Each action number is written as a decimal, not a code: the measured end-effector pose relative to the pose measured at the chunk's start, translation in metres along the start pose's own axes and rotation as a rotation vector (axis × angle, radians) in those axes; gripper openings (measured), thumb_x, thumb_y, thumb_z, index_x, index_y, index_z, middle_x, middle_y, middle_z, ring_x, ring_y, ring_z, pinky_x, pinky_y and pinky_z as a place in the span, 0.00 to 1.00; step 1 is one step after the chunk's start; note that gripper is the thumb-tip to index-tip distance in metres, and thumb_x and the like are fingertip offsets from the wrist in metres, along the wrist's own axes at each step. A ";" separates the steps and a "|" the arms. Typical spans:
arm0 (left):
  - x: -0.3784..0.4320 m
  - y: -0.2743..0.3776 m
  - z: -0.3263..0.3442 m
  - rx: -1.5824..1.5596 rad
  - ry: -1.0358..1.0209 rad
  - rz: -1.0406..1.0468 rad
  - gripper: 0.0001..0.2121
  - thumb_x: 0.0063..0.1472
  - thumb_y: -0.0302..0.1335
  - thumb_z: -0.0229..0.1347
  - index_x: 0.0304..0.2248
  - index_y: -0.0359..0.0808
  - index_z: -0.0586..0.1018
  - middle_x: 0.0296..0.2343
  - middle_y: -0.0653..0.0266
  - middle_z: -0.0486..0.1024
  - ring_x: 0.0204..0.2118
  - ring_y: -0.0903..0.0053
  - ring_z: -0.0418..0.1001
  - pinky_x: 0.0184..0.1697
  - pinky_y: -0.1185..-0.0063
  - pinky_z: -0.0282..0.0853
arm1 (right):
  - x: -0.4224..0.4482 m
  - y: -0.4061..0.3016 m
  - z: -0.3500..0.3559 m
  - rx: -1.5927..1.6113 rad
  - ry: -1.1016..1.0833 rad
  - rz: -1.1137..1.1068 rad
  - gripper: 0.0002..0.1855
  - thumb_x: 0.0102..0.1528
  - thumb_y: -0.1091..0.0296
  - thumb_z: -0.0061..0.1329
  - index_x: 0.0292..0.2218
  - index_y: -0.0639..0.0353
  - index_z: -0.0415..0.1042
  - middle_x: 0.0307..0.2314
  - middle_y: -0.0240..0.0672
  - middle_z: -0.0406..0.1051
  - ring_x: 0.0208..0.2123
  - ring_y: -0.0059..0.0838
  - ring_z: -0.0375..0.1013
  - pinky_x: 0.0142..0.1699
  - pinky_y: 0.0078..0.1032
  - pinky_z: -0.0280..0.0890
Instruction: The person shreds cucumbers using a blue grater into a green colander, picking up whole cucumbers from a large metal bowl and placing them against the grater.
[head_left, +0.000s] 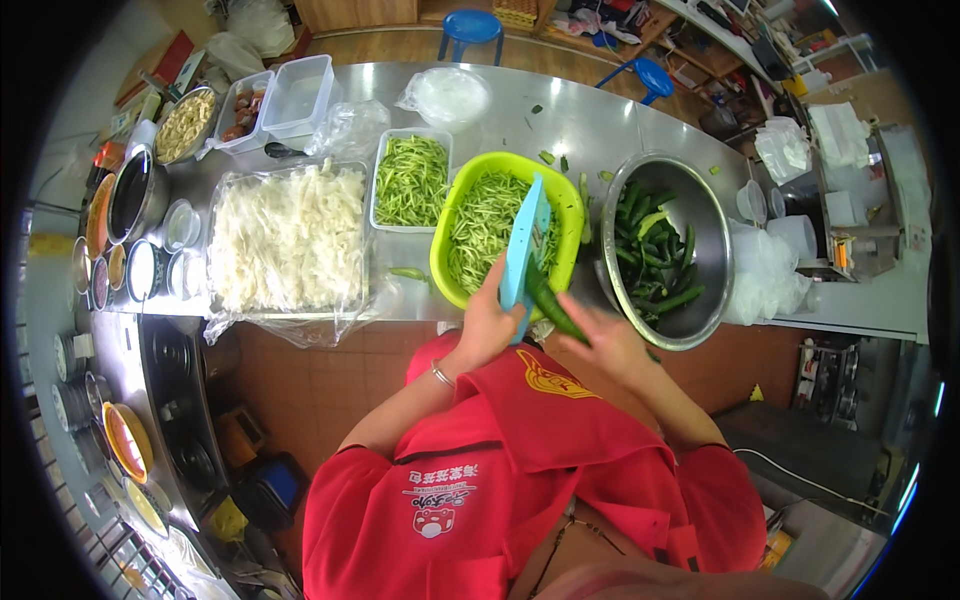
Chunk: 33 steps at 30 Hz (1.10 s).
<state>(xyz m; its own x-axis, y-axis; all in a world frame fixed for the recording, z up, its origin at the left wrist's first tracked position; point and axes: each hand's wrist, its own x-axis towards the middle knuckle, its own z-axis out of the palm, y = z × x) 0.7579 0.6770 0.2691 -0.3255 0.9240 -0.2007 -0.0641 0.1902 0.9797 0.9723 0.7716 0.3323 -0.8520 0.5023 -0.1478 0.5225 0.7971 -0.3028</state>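
Note:
My left hand (487, 322) grips the lower end of a light blue handheld grater (521, 244), which stands tilted over a lime-green plastic basin (574, 195). Shredded green cucumber (484, 225) lies in the basin. My right hand (604, 337) holds a dark green cucumber (551, 300) against the grater's right face. To the right, a large steel bowl (712, 262) contains several dark green cucumber pieces (652, 247). Left of the basin, a clear rectangular container (411, 227) is filled with more green shreds (411, 180).
A plastic-lined tray (365, 247) of pale strips lies left on the steel table (577, 97). Green scraps (547, 157) are scattered behind the basin. Clear containers (296, 97), a bagged bundle (448, 97) and small bowls (180, 225) stand around. Plastic bags (761, 270) sit right of the steel bowl.

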 end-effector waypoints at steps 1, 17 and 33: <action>0.002 0.003 -0.002 -0.044 -0.016 -0.107 0.38 0.53 0.21 0.56 0.64 0.40 0.60 0.41 0.44 0.79 0.41 0.53 0.80 0.44 0.69 0.74 | -0.001 -0.022 -0.010 -0.013 -0.148 0.108 0.41 0.54 0.57 0.60 0.65 0.44 0.59 0.36 0.47 0.76 0.33 0.49 0.77 0.38 0.38 0.73; -0.011 -0.005 0.023 0.199 0.065 0.326 0.38 0.52 0.21 0.56 0.64 0.41 0.59 0.34 0.42 0.78 0.36 0.49 0.78 0.39 0.67 0.75 | 0.044 0.043 0.015 0.010 0.368 0.139 0.33 0.59 0.54 0.52 0.61 0.56 0.61 0.34 0.51 0.76 0.28 0.48 0.77 0.30 0.40 0.72; -0.004 -0.016 0.017 0.186 0.098 0.208 0.38 0.52 0.20 0.56 0.64 0.38 0.59 0.36 0.43 0.79 0.37 0.52 0.80 0.40 0.69 0.75 | 0.041 0.022 0.026 -0.136 0.201 0.127 0.22 0.63 0.54 0.48 0.50 0.61 0.67 0.27 0.50 0.76 0.23 0.49 0.76 0.26 0.41 0.71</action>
<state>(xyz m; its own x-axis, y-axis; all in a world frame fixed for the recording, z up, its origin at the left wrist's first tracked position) 0.7765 0.6756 0.2537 -0.4033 0.9150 0.0147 0.1850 0.0658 0.9805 0.9481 0.8008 0.2952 -0.7624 0.6469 0.0173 0.6362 0.7542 -0.1629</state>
